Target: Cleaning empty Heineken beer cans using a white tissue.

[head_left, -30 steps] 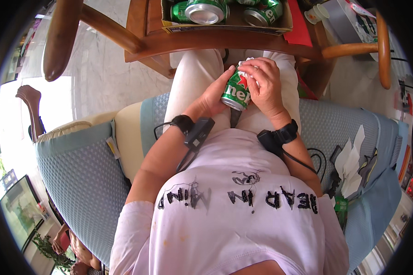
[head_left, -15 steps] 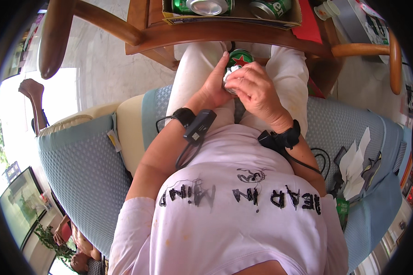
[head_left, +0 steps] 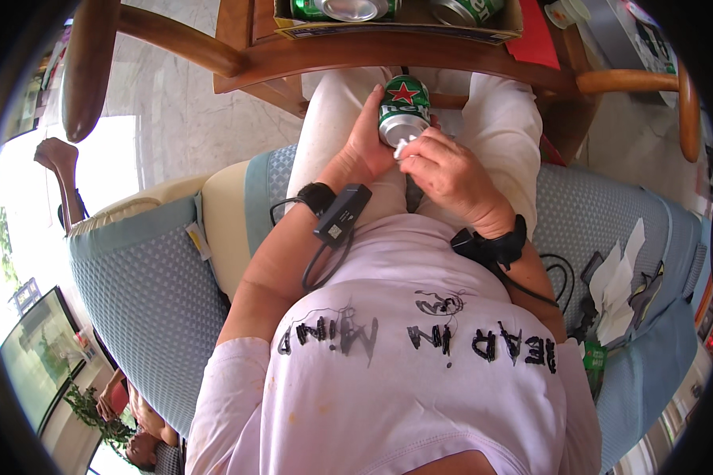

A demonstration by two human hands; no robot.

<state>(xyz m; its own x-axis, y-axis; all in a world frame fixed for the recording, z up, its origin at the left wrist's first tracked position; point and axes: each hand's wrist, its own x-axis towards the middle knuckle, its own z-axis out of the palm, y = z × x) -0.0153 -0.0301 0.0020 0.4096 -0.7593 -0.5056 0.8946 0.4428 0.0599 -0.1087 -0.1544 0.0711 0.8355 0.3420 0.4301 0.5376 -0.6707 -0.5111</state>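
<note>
A green drink can (head_left: 405,107) with a red star and silver ends is held over my lap, tilted so that its silver end faces me. My left hand (head_left: 366,142) wraps round its left side. In the fingers of my right hand (head_left: 455,174) a crumpled white tissue (head_left: 402,146) is pinched, right at the near silver rim of the can. Both wrists wear black straps with cables.
Ahead stands a wooden chair (head_left: 420,57), bearing a cardboard tray (head_left: 404,30) with several green cans and a red sheet (head_left: 533,46). I sit on a blue-covered sofa (head_left: 146,293); white papers (head_left: 616,273) lie at right. Another person (head_left: 144,443) is at lower left.
The can has come more into view, its printed side now uncovered. My right hand with the tissue has moved slightly down and to the right, toward me.
</note>
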